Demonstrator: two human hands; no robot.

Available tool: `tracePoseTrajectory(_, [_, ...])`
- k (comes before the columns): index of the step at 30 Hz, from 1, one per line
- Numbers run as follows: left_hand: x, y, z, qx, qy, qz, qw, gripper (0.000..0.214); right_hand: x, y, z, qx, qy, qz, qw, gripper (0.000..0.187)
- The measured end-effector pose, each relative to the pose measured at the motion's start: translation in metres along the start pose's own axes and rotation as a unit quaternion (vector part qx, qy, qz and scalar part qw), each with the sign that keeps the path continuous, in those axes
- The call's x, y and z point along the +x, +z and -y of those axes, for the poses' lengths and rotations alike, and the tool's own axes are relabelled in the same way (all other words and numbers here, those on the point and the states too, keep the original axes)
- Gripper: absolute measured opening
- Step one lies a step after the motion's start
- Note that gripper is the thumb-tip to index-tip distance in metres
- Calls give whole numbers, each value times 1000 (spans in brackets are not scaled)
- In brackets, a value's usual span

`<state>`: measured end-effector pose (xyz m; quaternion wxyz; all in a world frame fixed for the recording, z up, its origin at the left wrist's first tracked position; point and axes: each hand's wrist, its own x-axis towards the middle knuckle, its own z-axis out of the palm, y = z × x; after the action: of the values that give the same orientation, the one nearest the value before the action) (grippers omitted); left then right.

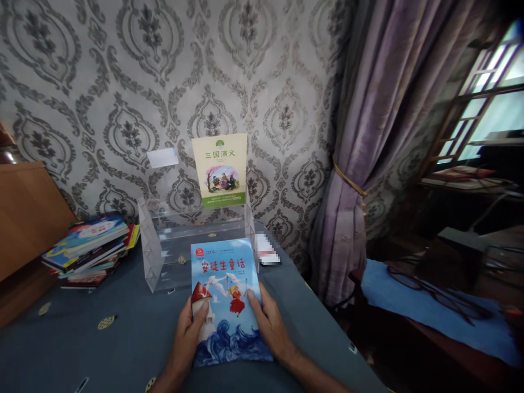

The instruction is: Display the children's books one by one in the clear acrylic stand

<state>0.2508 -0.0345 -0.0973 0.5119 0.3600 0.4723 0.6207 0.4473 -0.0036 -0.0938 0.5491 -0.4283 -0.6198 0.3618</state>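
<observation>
A blue picture book (227, 284) with waves and a red figure on its cover is held over the grey-blue tablecloth (123, 327). My left hand (189, 333) grips its left edge, thumb on the cover. My right hand (268, 322) holds the right edge, fingers lying on the cover. Just beyond the book stands a clear acrylic display rack (164, 245). A pale yellow-green book (221, 170) stands upright in the rack's back row against the wall.
A stack of colourful books (92, 248) lies at the left of the table beside a wooden cabinet (24, 213). A purple curtain (368, 136) hangs at the right. A blue cloth (429, 311) with cables covers a low surface by the window.
</observation>
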Motion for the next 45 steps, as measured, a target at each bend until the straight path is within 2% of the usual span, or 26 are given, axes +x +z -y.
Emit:
tracePoseTrajectory(4, [-2,2,1,-9,6,-7,1000,65,1,1,-2,15,37,20,999,58])
tracePoseTrajectory(12, [0,1,0,-28,-10,-29,999,75,9,-5,15,73,27,82,994,57])
tracePoseTrajectory(17, [3,0,-18,-15,1,39,999,76,19,-15,22,95,34,132,986,58])
tracePoseTrajectory(22, [6,2,-37,23,29,68,997,76,30,-24,27,100,-10,161,982,58])
tracePoseTrajectory(27, [10,3,-55,80,74,106,988,58,37,-31,38,64,-51,179,980,59])
tracePoseTrajectory(31, [20,-1,-71,164,128,127,970,45,47,-38,54,30,-94,185,978,49])
tracePoseTrajectory(34, [32,-2,-91,236,174,129,947,40,61,-44,67,-6,-134,188,973,41])
tracePoseTrajectory(37, [44,4,-121,298,223,137,918,38,83,-49,81,-35,-156,186,970,42])
tracePoseTrajectory(41, [63,23,-170,345,285,146,882,38,121,-57,108,-48,-193,186,962,43])
tracePoseTrajectory(45, [82,44,-217,407,376,100,826,38,160,-65,147,-47,-233,172,956,40])
